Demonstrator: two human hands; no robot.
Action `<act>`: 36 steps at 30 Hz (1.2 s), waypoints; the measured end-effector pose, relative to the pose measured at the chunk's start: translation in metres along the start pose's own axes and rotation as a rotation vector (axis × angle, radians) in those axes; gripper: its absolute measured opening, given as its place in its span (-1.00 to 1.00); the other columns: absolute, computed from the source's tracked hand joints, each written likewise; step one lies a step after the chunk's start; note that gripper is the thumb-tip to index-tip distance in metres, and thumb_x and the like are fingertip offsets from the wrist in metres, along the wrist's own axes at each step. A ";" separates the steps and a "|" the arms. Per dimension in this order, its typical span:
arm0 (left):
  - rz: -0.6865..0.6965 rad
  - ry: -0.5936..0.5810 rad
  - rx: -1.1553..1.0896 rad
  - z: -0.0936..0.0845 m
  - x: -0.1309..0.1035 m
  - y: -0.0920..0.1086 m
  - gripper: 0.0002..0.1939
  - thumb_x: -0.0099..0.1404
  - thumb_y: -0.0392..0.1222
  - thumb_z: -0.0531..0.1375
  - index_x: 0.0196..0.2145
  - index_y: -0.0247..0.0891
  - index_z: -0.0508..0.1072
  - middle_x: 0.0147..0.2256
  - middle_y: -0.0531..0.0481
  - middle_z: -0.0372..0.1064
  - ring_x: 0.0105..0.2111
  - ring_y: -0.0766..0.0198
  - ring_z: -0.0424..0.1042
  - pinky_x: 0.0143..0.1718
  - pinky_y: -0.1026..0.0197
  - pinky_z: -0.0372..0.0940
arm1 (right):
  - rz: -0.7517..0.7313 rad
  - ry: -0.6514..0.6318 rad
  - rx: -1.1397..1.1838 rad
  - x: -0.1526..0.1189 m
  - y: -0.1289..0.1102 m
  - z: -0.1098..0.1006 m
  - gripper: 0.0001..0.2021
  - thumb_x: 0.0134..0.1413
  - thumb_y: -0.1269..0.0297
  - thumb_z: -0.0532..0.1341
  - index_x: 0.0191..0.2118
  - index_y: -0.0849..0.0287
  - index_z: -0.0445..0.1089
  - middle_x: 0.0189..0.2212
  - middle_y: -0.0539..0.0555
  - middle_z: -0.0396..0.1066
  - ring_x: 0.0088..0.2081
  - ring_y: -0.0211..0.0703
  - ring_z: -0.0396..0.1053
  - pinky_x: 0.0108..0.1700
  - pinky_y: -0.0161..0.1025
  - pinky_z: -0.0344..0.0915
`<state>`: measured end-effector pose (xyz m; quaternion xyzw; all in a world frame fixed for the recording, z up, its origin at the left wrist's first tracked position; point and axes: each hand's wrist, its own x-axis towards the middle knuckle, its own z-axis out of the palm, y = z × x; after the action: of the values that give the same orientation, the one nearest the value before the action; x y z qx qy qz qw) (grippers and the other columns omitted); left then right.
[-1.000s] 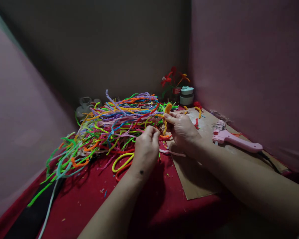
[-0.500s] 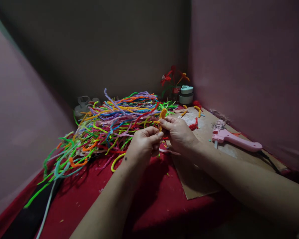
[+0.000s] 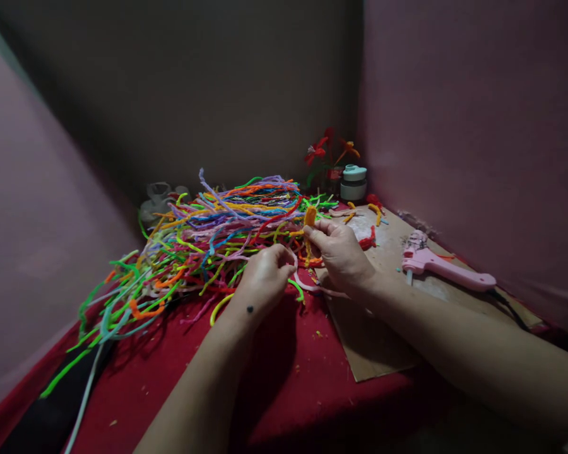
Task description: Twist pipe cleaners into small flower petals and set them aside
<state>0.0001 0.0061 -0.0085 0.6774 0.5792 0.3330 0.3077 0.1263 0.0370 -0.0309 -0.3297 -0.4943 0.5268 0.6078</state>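
My right hand (image 3: 339, 250) pinches a folded yellow-orange pipe cleaner (image 3: 310, 216) between thumb and forefinger. Its loop stands up above the fingertips and a thin end hangs below them. My left hand (image 3: 267, 275) is a little to the left and lower, apart from that piece, with fingers curled together. Whatever lies between its fingertips is hidden. A pale pink pipe cleaner (image 3: 324, 291) curves past the left fingertips and runs under the right hand. Behind the left hand is a big tangled heap of coloured pipe cleaners (image 3: 236, 217).
A pink hot glue gun (image 3: 447, 267) lies on a cardboard sheet (image 3: 378, 353) at the right, with orange and red cut pieces (image 3: 368, 238) near it. A lidded jar (image 3: 354, 183) and red and orange flowers (image 3: 330, 149) stand at the back. Red cloth (image 3: 284, 391) covers the table.
My left hand has moved left and away from the folded yellow-orange pipe cleaner. The right hand still holds it, almost in place. More of the pale pink pipe cleaner shows between the hands.
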 end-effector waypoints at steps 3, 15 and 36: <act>0.070 0.007 -0.093 -0.009 0.001 0.000 -0.83 0.01 -0.17 0.21 -0.41 -0.30 0.41 -0.51 0.06 0.33 -0.55 0.38 0.23 -0.51 0.33 0.11 | -0.011 -0.014 -0.097 -0.002 -0.004 0.000 -0.83 -0.09 0.25 0.19 -0.52 0.24 0.27 -0.65 -0.10 0.18 -0.60 -0.40 0.05 -0.54 -0.34 -0.01; -0.024 -0.008 -0.733 0.001 -0.003 0.004 -0.86 0.06 -0.16 0.21 -0.52 -0.30 0.38 -0.62 0.10 0.25 -0.69 0.47 0.13 -0.65 0.37 0.02 | 0.071 -0.128 0.124 -0.007 0.002 0.008 -0.84 -0.10 0.22 0.21 -0.43 0.22 0.29 -0.58 -0.06 0.25 -0.55 -0.36 0.18 -0.47 -0.33 0.13; 0.541 0.365 0.320 -0.003 -0.004 -0.003 -0.87 0.17 -0.23 0.12 -0.51 -0.22 0.39 -0.43 -0.03 0.30 -0.35 0.24 0.26 -0.27 0.24 0.13 | -0.091 -0.015 -0.378 -0.012 -0.004 0.004 -0.81 -0.06 0.25 0.14 -0.58 0.20 0.23 -0.65 -0.08 0.16 -0.56 -0.33 0.07 -0.49 -0.32 0.02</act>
<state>-0.0041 0.0031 -0.0096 0.7750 0.4693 0.4230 -0.0100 0.1243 0.0241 -0.0287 -0.4114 -0.6034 0.3991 0.5544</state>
